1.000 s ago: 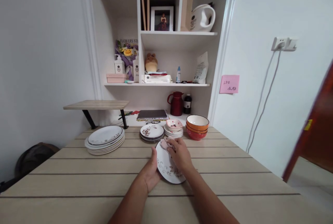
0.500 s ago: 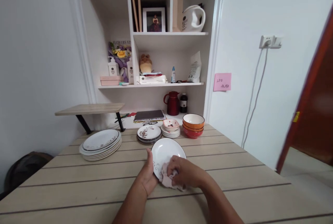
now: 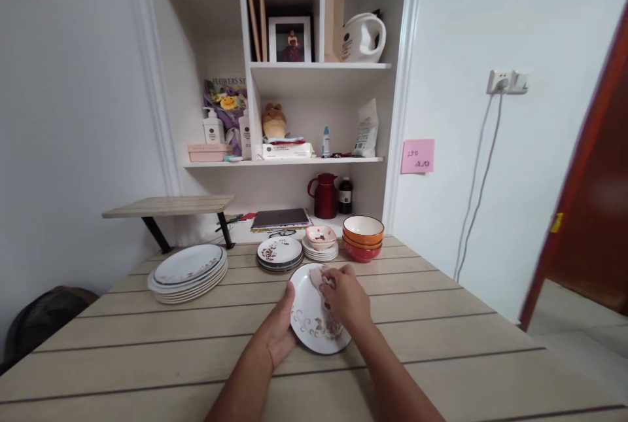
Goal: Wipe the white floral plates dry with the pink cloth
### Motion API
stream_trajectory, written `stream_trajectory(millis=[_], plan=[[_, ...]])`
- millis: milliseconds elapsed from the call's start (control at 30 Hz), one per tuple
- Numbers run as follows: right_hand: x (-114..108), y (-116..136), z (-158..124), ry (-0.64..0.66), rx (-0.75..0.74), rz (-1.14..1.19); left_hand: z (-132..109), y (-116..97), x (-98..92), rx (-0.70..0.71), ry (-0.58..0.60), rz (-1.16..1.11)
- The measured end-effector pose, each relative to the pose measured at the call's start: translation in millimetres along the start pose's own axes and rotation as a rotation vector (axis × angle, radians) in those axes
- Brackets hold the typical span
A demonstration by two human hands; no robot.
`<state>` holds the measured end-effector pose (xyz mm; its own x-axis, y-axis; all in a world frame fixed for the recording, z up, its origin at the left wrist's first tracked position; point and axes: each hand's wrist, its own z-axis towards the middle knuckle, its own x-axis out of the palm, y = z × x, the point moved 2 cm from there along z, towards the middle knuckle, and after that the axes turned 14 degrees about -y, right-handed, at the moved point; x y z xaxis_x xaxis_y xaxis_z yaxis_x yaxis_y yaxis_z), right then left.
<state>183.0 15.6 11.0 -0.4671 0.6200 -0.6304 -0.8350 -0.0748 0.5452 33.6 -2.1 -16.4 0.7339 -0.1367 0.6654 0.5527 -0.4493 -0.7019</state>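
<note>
My left hand [image 3: 280,329] grips a white plate [image 3: 305,307] by its left edge, thumb on the rim and fingers underneath. The plate has a dark rim and a brown floral pattern, and it is tilted above the table. In my right hand [image 3: 347,299] a crumpled pale cloth [image 3: 318,276] is bunched against the plate's upper right face; the fingers are closed round it and hide part of it. Just beyond the plate is a stack of small flowered plates [image 3: 279,253].
Large plates [image 3: 189,271] are stacked at the left, near a raised wooden shelf [image 3: 169,205]. At the back stand small saucers [image 3: 321,254] under a patterned dish [image 3: 321,235], and orange and red bowls [image 3: 363,239]. Behind them are a laptop [image 3: 280,218] and a red jug [image 3: 324,196].
My right hand has moved the cloth from the plate's lower part up to its upper right side. The plate has turned, and its floral pattern now shows along the bottom.
</note>
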Motion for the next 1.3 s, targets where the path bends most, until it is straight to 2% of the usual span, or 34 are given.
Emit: stream_trajectory(millis=[133, 233, 300, 400, 500, 733, 800, 867, 967, 1067, 1133, 1300], plan=[[15.2, 33.4, 4.9, -0.008, -0.078, 0.038, 1.9, -0.6, -2.1, 0.013, -0.002, -0.053], [26.9, 53.1, -4.1, 0.048, -0.287, 0.237, 2.9, -2.5, -3.8, 0.048, -0.010, -0.131], [30.6, 55.4, -8.6, 0.102, -0.414, 0.355, 3.2, -3.7, -5.0, 0.076, -0.030, -0.170], [28.7, 45.2, -3.5, 0.178, -0.543, 0.392, 3.4, -3.7, -6.1, 0.088, -0.060, -0.168], [22.4, 28.5, 10.1, 0.147, -0.596, 0.302, 3.5, -2.6, -5.9, 0.065, -0.056, -0.146], [12.6, -10.3, 22.5, 0.122, -0.400, 0.085, 7.1, -3.3, -10.0, 0.062, -0.049, -0.143], [4.7, -17.3, 22.0, 0.196, -0.354, 0.074, 9.2, -3.1, -12.4, 0.077, -0.029, -0.147], [-4.5, -19.9, 18.2, 0.368, -0.346, 0.095, 10.2, -2.3, -13.6, 0.068, -0.010, -0.145], [-14.6, -14.4, 4.9, 0.642, -0.433, 0.183, 8.0, -1.7, -12.2, 0.044, -0.002, -0.134], [-11.5, -0.6, -11.3, 0.746, -0.544, 0.309, 3.5, -2.9, -9.5, 0.040, -0.045, -0.089], [-1.4, 9.3, -18.4, 0.720, -0.555, 0.392, 1.3, -3.9, -8.2, 0.030, -0.094, -0.048], [22.2, 21.3, -10.8, 0.398, -0.438, 0.361, 2.0, -4.9, -4.7, 0.064, -0.114, -0.064]])
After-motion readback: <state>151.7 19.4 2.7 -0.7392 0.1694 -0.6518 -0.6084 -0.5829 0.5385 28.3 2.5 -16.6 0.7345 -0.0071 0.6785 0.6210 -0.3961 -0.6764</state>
